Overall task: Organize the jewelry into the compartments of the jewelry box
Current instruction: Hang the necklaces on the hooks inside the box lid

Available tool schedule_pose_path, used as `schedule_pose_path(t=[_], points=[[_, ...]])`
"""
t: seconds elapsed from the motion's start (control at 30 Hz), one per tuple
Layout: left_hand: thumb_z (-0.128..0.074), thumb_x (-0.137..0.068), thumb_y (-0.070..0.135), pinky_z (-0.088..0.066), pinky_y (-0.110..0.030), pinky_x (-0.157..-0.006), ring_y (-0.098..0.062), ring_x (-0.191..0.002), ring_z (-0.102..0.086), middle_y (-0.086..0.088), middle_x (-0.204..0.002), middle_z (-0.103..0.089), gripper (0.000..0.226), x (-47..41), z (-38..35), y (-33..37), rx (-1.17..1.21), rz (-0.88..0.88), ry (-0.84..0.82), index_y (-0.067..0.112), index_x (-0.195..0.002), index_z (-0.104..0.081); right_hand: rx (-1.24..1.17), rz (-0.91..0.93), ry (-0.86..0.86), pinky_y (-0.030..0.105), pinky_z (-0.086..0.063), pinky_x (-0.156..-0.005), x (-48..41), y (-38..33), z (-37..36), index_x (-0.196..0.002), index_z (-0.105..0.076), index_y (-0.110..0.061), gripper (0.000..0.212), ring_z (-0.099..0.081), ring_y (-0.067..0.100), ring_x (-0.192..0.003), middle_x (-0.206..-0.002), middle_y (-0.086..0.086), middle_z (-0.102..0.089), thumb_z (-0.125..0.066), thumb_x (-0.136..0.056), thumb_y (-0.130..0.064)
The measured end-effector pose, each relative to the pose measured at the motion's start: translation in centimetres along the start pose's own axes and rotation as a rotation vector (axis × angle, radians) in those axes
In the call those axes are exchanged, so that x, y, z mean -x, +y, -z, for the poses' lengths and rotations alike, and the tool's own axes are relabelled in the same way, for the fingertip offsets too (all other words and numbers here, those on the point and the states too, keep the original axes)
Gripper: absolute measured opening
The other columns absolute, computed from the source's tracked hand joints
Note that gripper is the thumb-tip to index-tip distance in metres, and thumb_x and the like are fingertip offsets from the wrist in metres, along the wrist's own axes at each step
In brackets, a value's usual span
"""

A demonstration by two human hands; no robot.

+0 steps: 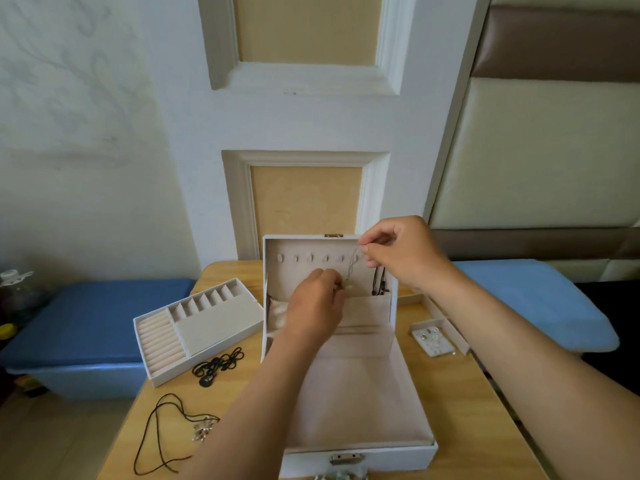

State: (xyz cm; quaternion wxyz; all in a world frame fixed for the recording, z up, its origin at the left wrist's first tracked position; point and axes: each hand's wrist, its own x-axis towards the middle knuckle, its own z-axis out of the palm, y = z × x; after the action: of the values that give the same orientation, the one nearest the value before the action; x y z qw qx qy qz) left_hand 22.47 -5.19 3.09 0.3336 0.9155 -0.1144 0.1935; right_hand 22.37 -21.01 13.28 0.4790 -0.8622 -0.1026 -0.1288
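Note:
A white jewelry box stands open on the wooden table, its lid upright with a row of small hooks. My right hand pinches the top of a thin silver chain near the hooks at the lid's upper right. My left hand pinches the chain's lower end in front of the lid's pocket. A dark necklace hangs from a hook at the lid's right.
A removed insert tray with ring rolls lies left of the box. A black cord necklace and a brown cord with a silver pendant lie on the table. A small tray of earrings sits at right.

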Motion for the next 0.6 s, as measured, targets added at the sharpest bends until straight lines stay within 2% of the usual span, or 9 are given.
schedule_pose_path(t=[0.13, 0.27, 0.4, 0.5, 0.6], points=[[-0.059, -0.092, 0.017, -0.051, -0.04, -0.078, -0.025, -0.091, -0.059, -0.003, -0.101, -0.061, 0.014, -0.2, -0.9, 0.5, -0.004, 0.004, 0.003, 0.014, -0.106, -0.062, -0.023, 0.011, 0.01, 0.027, -0.06, -0.067, -0.1, 1.0, 1.0, -0.079, -0.074, -0.019, 0.021, -0.074, 0.018, -0.066, -0.075, 0.006, -0.074, -0.07, -0.087, -0.001], [-0.065, -0.09, 0.025, -0.053, -0.038, -0.076, -0.02, -0.087, -0.063, 0.004, -0.094, -0.066, 0.021, -0.3, -0.9, 0.6, 0.064, 0.132, -0.009, 0.018, -0.109, -0.057, -0.013, 0.026, 0.016, 0.025, -0.059, -0.067, -0.3, 1.9, 1.1, -0.081, -0.074, -0.02, 0.02, -0.073, 0.015, -0.065, -0.073, 0.003, -0.074, -0.069, -0.088, -0.002], [-0.066, -0.088, 0.027, -0.054, -0.036, -0.072, -0.019, -0.083, -0.062, 0.007, -0.082, -0.063, 0.01, -0.2, -1.1, 1.3, 0.038, 0.19, -0.088, 0.024, -0.096, -0.064, 0.056, 0.042, 0.011, 0.02, -0.056, -0.066, -0.3, 2.5, 1.0, -0.087, -0.076, -0.019, 0.015, -0.07, 0.008, -0.064, -0.077, -0.002, -0.073, -0.07, -0.088, -0.005], [-0.063, -0.088, 0.024, -0.053, -0.036, -0.075, -0.023, -0.087, -0.061, 0.0, -0.092, -0.064, 0.012, -0.3, -1.7, 1.8, -0.015, 0.217, -0.098, 0.021, -0.099, -0.067, 0.127, 0.064, 0.024, 0.02, -0.055, -0.071, -0.2, 3.1, 0.9, -0.09, -0.075, -0.02, 0.01, -0.067, 0.006, -0.072, -0.081, -0.006, -0.071, -0.074, -0.086, -0.011], [-0.061, -0.09, 0.023, -0.052, -0.039, -0.082, -0.027, -0.092, -0.058, -0.005, -0.105, -0.054, 0.015, -0.1, -2.4, 1.9, -0.049, 0.224, -0.067, 0.017, -0.101, -0.069, 0.143, 0.079, 0.049, 0.023, -0.053, -0.071, -0.1, 3.8, 1.0, -0.089, -0.069, -0.019, 0.011, -0.062, 0.005, -0.075, -0.082, -0.007, -0.068, -0.076, -0.085, -0.012]])
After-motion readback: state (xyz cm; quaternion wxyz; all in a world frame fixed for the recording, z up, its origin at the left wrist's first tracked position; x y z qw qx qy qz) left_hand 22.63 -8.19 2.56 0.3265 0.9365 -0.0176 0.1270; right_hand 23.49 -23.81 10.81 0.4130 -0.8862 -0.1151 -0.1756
